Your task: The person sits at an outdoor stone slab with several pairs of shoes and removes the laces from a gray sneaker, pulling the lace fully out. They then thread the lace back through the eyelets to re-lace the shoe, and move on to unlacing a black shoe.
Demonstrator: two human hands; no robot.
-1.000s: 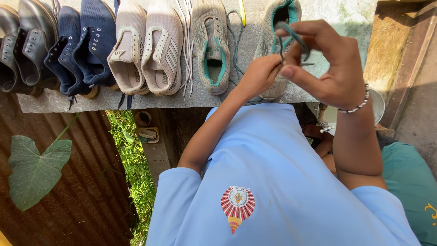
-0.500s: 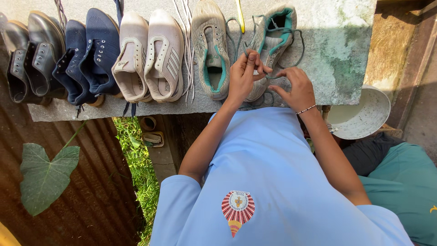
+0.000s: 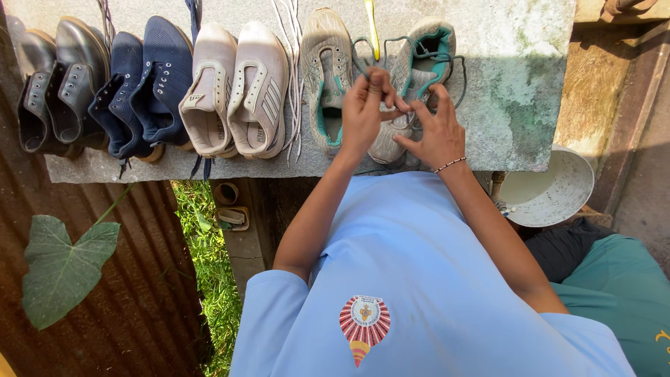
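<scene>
place: outdoor yard of a home, in sunlight
ledge: rough stone slab (image 3: 516, 77) at 12 o'clock, with a row of shoes (image 3: 209, 87) on it
ground: grass strip (image 3: 206, 258) at 7 o'clock
sheeting: rusty corrugated metal (image 3: 132, 307) at 8 o'clock, big green leaf (image 3: 63, 269) over it
basin: white bucket (image 3: 551, 188) at 3 o'clock

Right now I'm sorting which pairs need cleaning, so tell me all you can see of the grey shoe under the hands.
The grey shoe is a worn fabric trainer with teal lining, lying on the stone slab, rightmost in the row. Its dark teal lace hangs loose in loops. The left hand pinches the lace above it; the right hand rests on it, covering its near end.
</scene>
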